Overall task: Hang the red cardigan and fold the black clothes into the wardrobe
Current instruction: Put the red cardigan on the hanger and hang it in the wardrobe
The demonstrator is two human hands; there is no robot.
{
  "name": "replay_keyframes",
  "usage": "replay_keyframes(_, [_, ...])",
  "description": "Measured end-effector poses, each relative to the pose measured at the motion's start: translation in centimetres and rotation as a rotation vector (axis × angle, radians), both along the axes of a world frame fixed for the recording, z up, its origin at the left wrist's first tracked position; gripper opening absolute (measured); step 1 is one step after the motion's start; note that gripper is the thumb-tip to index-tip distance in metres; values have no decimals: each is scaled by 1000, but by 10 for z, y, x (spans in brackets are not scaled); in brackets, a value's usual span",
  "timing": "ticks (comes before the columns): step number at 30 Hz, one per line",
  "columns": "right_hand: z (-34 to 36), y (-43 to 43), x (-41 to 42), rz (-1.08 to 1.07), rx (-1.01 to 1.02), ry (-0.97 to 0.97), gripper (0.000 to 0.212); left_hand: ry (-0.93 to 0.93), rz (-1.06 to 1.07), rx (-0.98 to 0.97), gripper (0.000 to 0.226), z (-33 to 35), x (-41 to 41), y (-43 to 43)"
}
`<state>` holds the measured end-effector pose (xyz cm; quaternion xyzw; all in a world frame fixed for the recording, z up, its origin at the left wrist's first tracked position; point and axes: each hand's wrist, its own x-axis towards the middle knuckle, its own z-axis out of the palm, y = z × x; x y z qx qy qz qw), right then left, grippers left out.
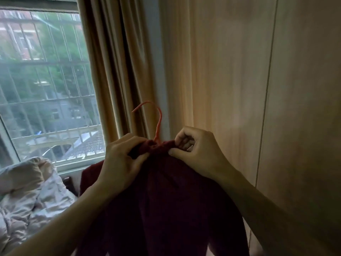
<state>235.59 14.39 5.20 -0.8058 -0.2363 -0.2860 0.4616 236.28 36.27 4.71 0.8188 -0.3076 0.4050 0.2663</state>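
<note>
The dark red cardigan (171, 204) hangs in front of me, held up at its collar. A red hanger hook (158, 122) sticks up out of the collar between my hands. My left hand (121, 161) grips the collar on the left of the hook, fingers curled into the knit. My right hand (195, 148) pinches the collar on the right of the hook. The hanger's shoulders are hidden inside the cardigan. No black clothes are in view.
The closed wooden wardrobe door (230, 71) fills the right side, with a door seam (267, 89) running down it. A beige curtain (114, 67) hangs beside a barred window (44, 80). A rumpled pale quilt (27, 196) lies on the bed at lower left.
</note>
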Motion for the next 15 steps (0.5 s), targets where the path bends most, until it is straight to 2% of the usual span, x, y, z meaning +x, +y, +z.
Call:
replay_keyframes(6, [-16,-32,26,-167,-18,-36,14,-1,-144,41,19,-9,61,-27])
replay_keyframes(12, [-31,-65,37,-356,-41,37,16,37,-392,54,16,-29,119,-61])
replay_keyframes(15, [-40,-63,38,-437,-105,78,15,42,-530,26,22,-43,150,-71])
